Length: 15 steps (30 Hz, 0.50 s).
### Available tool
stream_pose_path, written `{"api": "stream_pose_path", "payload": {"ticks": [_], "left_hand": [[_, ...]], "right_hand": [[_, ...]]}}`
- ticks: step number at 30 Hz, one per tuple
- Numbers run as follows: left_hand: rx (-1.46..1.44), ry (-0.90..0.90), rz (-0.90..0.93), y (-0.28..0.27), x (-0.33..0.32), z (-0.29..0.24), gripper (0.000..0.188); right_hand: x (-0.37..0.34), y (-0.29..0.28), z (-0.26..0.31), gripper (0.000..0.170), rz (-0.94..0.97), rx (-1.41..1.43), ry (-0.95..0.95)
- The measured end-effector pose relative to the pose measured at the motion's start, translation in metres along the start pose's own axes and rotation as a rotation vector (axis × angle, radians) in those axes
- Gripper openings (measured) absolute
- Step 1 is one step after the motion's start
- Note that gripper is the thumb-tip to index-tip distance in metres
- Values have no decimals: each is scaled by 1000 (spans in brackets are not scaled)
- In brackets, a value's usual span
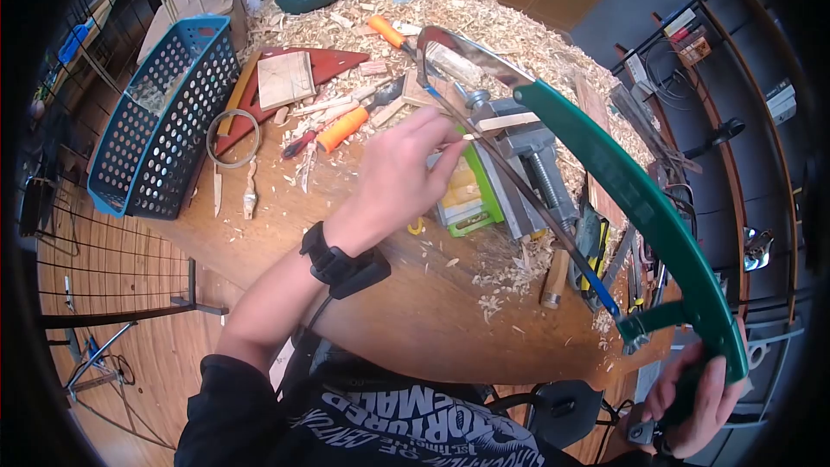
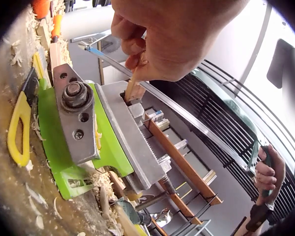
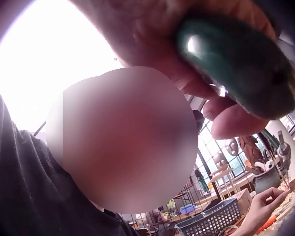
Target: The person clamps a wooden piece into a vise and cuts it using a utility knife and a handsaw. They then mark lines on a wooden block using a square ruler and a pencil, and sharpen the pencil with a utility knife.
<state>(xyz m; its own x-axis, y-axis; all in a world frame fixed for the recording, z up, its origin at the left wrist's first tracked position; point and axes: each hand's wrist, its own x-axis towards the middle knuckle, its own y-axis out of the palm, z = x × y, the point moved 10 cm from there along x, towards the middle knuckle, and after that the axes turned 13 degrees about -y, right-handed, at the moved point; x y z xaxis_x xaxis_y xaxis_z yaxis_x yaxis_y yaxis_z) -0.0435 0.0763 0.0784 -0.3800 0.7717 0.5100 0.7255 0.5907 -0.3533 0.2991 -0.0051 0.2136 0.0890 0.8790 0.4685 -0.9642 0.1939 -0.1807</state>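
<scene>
My left hand pinches the end of a thin pale strip of wood between thumb and fingers. The strip's other part sits in the metal jaws of a bench vise, beside a bright green body. At the lower right, my right hand grips the handle of a hacksaw with a curved green frame. Its long thin blade slants across the strip close to the left fingertips. In the right wrist view the fingers wrap around the green handle.
A blue perforated basket stands at the table's left. Wood shavings cover the back. Orange-handled tools, a wooden block and a ring lie left of the vise. A wooden handle and more tools lie to the right.
</scene>
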Motion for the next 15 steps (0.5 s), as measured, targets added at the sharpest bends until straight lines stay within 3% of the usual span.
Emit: {"api": "stream_pose_path", "payload": {"ticks": [2,4,5,6,7,8,9,10,12,13,15], "left_hand": [[-11,4,21,1,1,1,10],[-21,10,45,3,2,1,10],[-28,12,45,3,2,0,9],[-35,13,43,3,2,-1,9],[-34,10,44,2,1,0,9],[-39,5,48,3,1,0,8],[-46,0,52,3,1,0,8],[-46,0,52,3,1,0,8],[-37,34,43,1,1,-2,8],[-32,29,42,0,1,-1,8],[-56,27,45,1,1,-3,8]], "right_hand": [[2,2,6,54,5,24,-17],[6,52,19,30,477,-168,15],[7,50,19,22,340,-84,111],[3,47,10,22,340,-84,115],[1,27,-1,31,172,-77,72],[0,15,-8,53,4,-72,28],[1,34,-20,52,103,-76,52],[1,44,-29,50,16,-125,110],[7,74,-34,48,64,-66,154],[14,94,-34,28,203,-81,155],[21,126,-42,18,490,-76,141]]}}
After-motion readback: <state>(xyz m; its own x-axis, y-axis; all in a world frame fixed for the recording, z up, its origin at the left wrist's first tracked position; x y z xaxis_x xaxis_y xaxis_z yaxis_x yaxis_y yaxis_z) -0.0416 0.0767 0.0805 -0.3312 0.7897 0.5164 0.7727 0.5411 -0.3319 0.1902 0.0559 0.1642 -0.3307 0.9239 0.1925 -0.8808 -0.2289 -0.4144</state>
